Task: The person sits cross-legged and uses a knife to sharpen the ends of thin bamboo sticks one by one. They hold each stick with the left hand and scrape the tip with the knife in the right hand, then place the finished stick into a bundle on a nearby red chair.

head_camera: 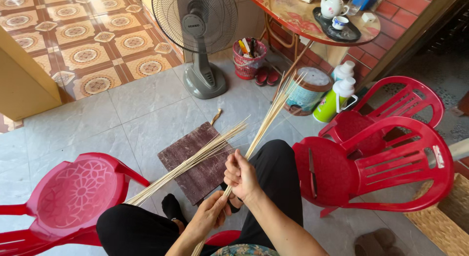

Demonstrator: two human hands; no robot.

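I am holding a bundle of thin bamboo strips [264, 126] in my right hand [242, 178], grip closed around them above my knee; my left hand [210, 214] is pinching their near ends, while another bundle [190, 163] is lying across the wooden board [195, 160], unhandled so far

Head camera, close, steeply downward

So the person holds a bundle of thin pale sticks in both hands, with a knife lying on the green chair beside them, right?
Not quite: the chair with the knife on its seat is red, not green. The head view shows this. The rest holds: the left hand and right hand both grip the bundle of thin pale sticks.
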